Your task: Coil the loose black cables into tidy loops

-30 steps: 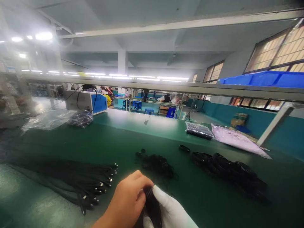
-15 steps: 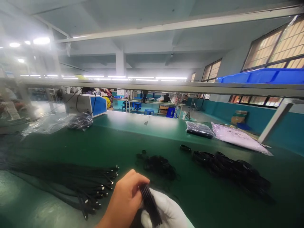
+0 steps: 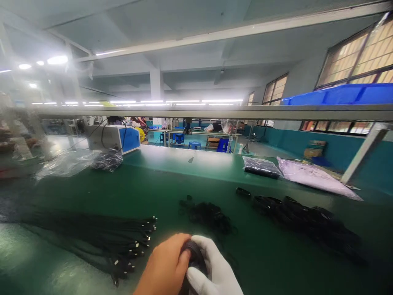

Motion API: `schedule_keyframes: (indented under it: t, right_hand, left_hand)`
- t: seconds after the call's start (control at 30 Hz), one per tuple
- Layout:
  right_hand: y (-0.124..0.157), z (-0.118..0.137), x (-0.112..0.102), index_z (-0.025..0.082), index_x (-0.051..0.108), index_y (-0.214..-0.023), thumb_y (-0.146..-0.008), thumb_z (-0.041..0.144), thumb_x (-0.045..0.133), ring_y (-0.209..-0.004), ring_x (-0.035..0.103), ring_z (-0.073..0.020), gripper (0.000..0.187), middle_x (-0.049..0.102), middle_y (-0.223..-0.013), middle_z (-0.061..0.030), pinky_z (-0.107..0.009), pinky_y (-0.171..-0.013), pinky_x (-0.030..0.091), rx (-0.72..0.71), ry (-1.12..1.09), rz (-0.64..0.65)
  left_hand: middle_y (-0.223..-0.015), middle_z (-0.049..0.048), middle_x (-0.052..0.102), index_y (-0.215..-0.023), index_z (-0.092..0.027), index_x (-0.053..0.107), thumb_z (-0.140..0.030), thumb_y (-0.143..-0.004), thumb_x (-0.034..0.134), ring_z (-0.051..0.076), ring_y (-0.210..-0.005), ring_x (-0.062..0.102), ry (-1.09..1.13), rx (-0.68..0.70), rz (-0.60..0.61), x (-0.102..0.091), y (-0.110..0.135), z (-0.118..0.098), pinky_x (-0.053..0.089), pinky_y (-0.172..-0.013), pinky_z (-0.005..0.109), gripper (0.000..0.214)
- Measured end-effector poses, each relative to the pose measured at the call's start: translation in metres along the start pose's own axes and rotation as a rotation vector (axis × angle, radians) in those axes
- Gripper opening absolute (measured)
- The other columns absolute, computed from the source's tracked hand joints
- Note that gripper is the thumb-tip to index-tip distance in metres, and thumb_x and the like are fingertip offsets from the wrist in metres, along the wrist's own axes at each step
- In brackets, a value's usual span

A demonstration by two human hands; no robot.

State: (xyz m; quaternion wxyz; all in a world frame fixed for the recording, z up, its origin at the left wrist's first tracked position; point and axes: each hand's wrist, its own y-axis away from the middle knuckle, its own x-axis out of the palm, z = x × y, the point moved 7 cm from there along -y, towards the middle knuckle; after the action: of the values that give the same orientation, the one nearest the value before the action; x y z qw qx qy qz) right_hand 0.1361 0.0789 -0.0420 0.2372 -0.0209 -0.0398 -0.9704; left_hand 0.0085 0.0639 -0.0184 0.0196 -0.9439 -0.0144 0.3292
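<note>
- Head view shows our bare left hand (image 3: 164, 268) and our white-gloved right hand (image 3: 211, 272) meeting low in the frame over the green tabletop (image 3: 92, 184).
- Both sets of fingers are curled and pressed around one black cable coil (image 3: 192, 256), pinching it between them (its lower part runs out of frame, so we cannot tell whether it is tied).
- Done, as we judge it: a heap of coiled black cables (image 3: 307, 223) lies to the right, with a smaller dark bundle (image 3: 210, 215) just ahead of our hands.
- Left, as we judge it: a broad sheaf of straight black cables (image 3: 92, 235) lies to the left, connector ends pointing toward us, well apart from the heap.
- We would put the work somewhere in the middle, one coil in hand and many straight cables waiting.
- Farther back sit a bagged dark pack (image 3: 260, 167), a pale plastic bag (image 3: 313, 177) and a blue-fronted machine (image 3: 115, 138).
</note>
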Motion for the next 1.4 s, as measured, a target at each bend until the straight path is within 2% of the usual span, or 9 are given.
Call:
schedule_keyframes:
  t: [0.13, 0.23, 0.4, 0.57, 0.8, 1.03, 1.2, 1.3, 1.4]
  right_hand:
    - [0.003, -0.005, 0.016, 0.013, 0.057, -0.112, -0.081, 0.057, 0.06, -0.08, 0.058, -0.0201, 0.053, 0.058, -0.094, -0.0107, -0.031, -0.065, 0.051, 0.11, -0.443, 0.222]
    - [0.009, 0.008, 0.025, 0.021, 0.054, -0.121, -0.072, 0.045, 0.075, -0.09, 0.058, -0.0215, 0.058, 0.054, -0.111, -0.0104, -0.028, -0.066, 0.049, 0.038, -0.605, 0.375]
    - [0.005, 0.015, 0.023, 0.021, 0.052, -0.12, -0.068, 0.042, 0.077, -0.097, 0.057, -0.0265, 0.061, 0.056, -0.109, -0.0091, -0.036, -0.075, 0.049, -0.046, -0.454, 0.424]
    - [-0.007, 0.003, 0.016, 0.019, 0.056, -0.115, -0.06, 0.041, 0.081, -0.103, 0.053, -0.0303, 0.064, 0.057, -0.106, -0.0089, -0.045, -0.088, 0.045, -0.067, -0.278, 0.394]
    - [-0.01, -0.011, 0.019, 0.02, 0.054, -0.118, -0.059, 0.033, 0.078, -0.1, 0.057, -0.031, 0.065, 0.055, -0.114, -0.0109, -0.044, -0.08, 0.05, -0.037, -0.323, 0.362]
    - [-0.012, -0.016, 0.014, 0.021, 0.056, -0.114, -0.057, 0.015, 0.072, -0.098, 0.059, -0.0292, 0.06, 0.059, -0.111, -0.0081, -0.045, -0.09, 0.046, 0.029, -0.274, 0.308]
    - [-0.011, -0.016, 0.014, 0.02, 0.056, -0.112, -0.057, 0.017, 0.078, -0.088, 0.059, -0.0237, 0.059, 0.059, -0.101, -0.0057, -0.036, -0.076, 0.049, 0.035, -0.272, 0.264]
    - [-0.002, -0.013, 0.02, 0.02, 0.054, -0.117, -0.066, 0.032, 0.08, -0.081, 0.057, -0.0192, 0.059, 0.059, -0.096, -0.0068, -0.028, -0.065, 0.046, 0.089, -0.473, 0.354]
    - [0.006, -0.006, 0.025, 0.014, 0.056, -0.117, -0.075, 0.037, 0.073, -0.088, 0.058, -0.0193, 0.051, 0.06, -0.094, -0.0093, -0.029, -0.074, 0.044, 0.168, -0.689, 0.456]
  left_hand:
    - [-0.118, 0.0045, 0.064, -0.121, -0.024, 0.06, -0.018, -0.088, 0.032, 0.022, -0.112, 0.057, -0.118, 0.147, -0.15, 0.0, 0.001, -0.012, 0.045, -0.098, 0.035, 0.044]
    - [-0.104, 0.0034, 0.065, -0.119, -0.027, 0.061, -0.015, -0.087, 0.033, 0.018, -0.094, 0.063, -0.129, 0.229, -0.156, 0.002, 0.001, -0.015, 0.051, -0.083, 0.03, 0.044]
    - [-0.098, 0.0044, 0.06, -0.112, -0.024, 0.06, -0.008, -0.081, 0.04, 0.015, -0.082, 0.061, -0.162, 0.421, -0.327, 0.004, 0.012, -0.022, 0.05, -0.073, 0.025, 0.04]
    - [-0.074, 0.0011, 0.057, -0.096, -0.022, 0.064, -0.008, -0.087, 0.039, 0.013, -0.065, 0.056, -0.209, 0.548, -0.504, 0.005, 0.022, -0.019, 0.046, -0.061, 0.021, 0.03]
    - [-0.087, 0.001, 0.059, -0.094, -0.021, 0.063, 0.001, -0.073, 0.043, 0.012, -0.075, 0.06, -0.075, 0.458, -0.367, -0.002, 0.01, -0.015, 0.045, -0.068, 0.019, 0.037]
    - [-0.076, -0.0006, 0.056, -0.082, -0.021, 0.067, 0.001, -0.073, 0.043, 0.01, -0.067, 0.057, 0.035, 0.339, -0.327, 0.002, 0.005, -0.006, 0.041, -0.06, 0.018, 0.033]
    - [-0.076, 0.0002, 0.055, -0.083, -0.02, 0.066, -0.001, -0.073, 0.043, 0.011, -0.066, 0.056, 0.005, 0.336, -0.314, 0.006, 0.002, -0.007, 0.038, -0.059, 0.02, 0.031]
    - [-0.08, -0.0004, 0.057, -0.082, -0.021, 0.066, -0.002, -0.071, 0.045, 0.012, -0.068, 0.054, -0.006, 0.276, -0.201, 0.0, -0.005, -0.012, 0.038, -0.061, 0.022, 0.031]
    - [-0.091, -0.0002, 0.062, -0.091, -0.023, 0.068, -0.011, -0.073, 0.054, 0.015, -0.082, 0.058, 0.174, 0.18, -0.005, -0.012, -0.01, -0.011, 0.043, -0.072, 0.023, 0.026]
